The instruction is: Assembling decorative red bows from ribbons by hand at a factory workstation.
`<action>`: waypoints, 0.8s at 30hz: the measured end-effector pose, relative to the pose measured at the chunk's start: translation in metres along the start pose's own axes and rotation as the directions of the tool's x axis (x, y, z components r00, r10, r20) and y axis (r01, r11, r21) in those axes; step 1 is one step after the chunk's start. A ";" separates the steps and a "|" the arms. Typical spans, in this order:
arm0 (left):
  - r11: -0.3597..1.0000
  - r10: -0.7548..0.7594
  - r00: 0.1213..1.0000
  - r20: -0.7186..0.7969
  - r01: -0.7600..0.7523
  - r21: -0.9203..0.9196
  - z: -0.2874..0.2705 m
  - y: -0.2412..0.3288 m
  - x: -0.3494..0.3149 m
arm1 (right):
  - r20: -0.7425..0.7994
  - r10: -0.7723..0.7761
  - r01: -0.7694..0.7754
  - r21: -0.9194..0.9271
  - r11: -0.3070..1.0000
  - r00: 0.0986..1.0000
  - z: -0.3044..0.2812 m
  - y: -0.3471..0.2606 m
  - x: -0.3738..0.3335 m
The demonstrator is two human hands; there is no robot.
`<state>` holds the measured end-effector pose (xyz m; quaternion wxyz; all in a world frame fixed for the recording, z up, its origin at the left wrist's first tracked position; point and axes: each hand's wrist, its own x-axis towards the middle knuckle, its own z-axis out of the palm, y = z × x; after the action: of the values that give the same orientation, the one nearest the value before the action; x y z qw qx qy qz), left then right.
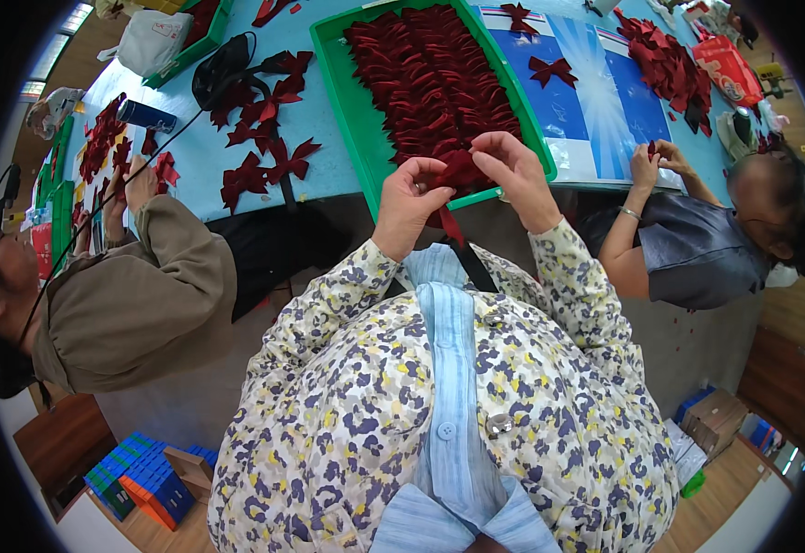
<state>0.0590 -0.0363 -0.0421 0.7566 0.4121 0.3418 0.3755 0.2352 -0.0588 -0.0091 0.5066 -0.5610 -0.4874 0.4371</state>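
Observation:
Between my two hands, a dark red ribbon bow [459, 172] is held over the near end of a green tray [340, 111], one ribbon tail hanging down. My left hand [410, 205] pinches the bow's left side between thumb and fingers. On its other side, my right hand [520, 180] grips it with thumb and forefinger. Rows of dark red bows [430, 78] lie packed closely together in the tray, reaching from its far end almost to my hands.
Loose bows [269, 166] lie left of the tray on the blue table [324, 175]. Right of it is a blue-and-white printed sheet [596, 101], with a bow pile [670, 69] beyond. Co-workers sit on both sides; the right one's hands [653, 164] hold something red. A dark can [146, 115] stands at left.

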 end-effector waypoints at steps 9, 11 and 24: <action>0.983 -0.097 0.991 0.095 0.080 0.167 -0.003 0.008 -0.003 | 0.405 0.176 -0.186 -0.016 0.983 0.897 -0.008 0.002 0.021; 0.990 -0.113 0.984 0.138 0.100 0.101 -0.002 0.010 0.000 | 0.467 -0.077 0.038 0.093 0.995 0.881 -0.002 0.012 0.027; 0.984 -0.120 0.991 0.062 0.127 -0.125 -0.009 0.000 0.004 | 0.038 0.093 -0.093 -0.023 0.995 0.995 0.001 0.009 0.000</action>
<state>0.0538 -0.0296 -0.0472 0.8124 0.3507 0.3210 0.3377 0.2353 -0.0589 -0.0176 0.4699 -0.5798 -0.4753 0.4659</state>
